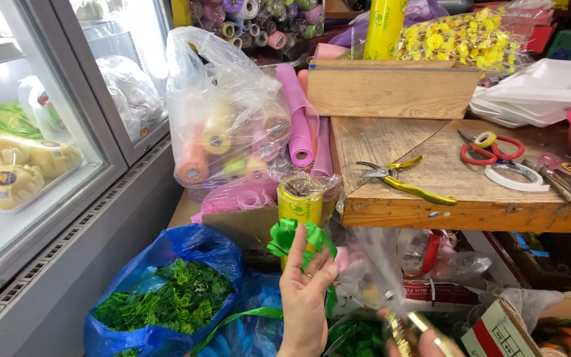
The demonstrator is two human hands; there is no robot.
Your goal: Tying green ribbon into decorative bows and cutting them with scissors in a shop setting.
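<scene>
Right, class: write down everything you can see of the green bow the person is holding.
The green bow is made of glossy ribbon, plastic by its shine, folded into several loops that fan out sideways. It is bright green and looks fully formed. The left hand holds it up from below, fingertips on its lower loops. It sits in front of a yellow roll below the wooden table's edge. A green ribbon strip runs under the hand; whether it joins the bow cannot be told.
</scene>
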